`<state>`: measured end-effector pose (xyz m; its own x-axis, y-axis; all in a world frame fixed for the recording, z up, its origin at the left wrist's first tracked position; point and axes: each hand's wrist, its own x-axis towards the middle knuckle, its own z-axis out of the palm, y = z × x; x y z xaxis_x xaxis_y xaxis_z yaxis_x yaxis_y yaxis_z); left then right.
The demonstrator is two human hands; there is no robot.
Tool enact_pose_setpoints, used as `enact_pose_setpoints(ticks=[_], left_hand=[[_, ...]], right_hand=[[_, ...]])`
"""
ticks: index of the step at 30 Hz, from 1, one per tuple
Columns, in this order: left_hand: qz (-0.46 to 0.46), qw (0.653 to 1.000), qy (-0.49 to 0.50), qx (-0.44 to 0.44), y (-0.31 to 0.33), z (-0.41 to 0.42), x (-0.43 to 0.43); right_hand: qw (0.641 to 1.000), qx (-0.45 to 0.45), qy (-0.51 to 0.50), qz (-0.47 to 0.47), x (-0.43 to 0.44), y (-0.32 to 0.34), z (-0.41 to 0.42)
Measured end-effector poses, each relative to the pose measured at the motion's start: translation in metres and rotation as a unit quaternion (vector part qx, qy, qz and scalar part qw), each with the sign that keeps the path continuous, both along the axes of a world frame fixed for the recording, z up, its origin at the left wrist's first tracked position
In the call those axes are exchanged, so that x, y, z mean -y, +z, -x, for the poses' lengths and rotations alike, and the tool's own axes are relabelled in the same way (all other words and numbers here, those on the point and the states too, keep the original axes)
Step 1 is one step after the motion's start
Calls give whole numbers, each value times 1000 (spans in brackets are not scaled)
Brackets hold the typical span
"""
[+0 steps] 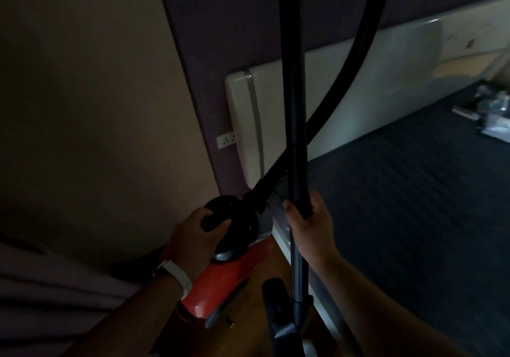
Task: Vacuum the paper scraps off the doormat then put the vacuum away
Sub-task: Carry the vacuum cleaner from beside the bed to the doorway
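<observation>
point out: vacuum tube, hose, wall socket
vacuum tube [294, 108], head view, mid-shaft above the right hand [310, 224]
hose [342, 80], head view, curved stretch in front of the white panel
wall socket [226, 140], head view, middle of its faceplate

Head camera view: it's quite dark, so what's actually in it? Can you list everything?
Vacuum body: one, red with black top, on the floor, lower centre.
Wand: one, black, upright, centre.
Hose: one, black ribbed, curving from the top down to the vacuum.
Radiator: one, white, on the wall.
Wall socket: one, white, left of the radiator.
Mat: one, dark ribbed, right.
Scraps: pale clutter, far right; unclear.
Left hand: white wristband, grip on the vacuum's handle.
Right hand: grip around the wand.
</observation>
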<state>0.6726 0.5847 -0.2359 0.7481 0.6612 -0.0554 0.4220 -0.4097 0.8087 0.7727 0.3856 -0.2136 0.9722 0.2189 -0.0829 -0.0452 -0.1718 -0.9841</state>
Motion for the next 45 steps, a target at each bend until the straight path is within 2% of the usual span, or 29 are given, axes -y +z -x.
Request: enact_pose_setpoints(ticks=[11,20,24,30,39,45], left_hand=[[15,986,-164,39,101,24,40],[8,949,-310,63,139,55,125],[-6,928,-367,73,153,81,183],[38,894,-441,65,164,132,282],[16,852,-518,73,174,225,454],[3,801,-594,73,171,288,569]], right_hand=[[985,86,-149,18,55,101,102],[947,129,-289,49,141,132,190],[930,126,-340,56,195,133,235],[898,130,-419,47,284,134,313],[852,152,-496,74,439,144,465],[807,156,-564,82,524,144,554]])
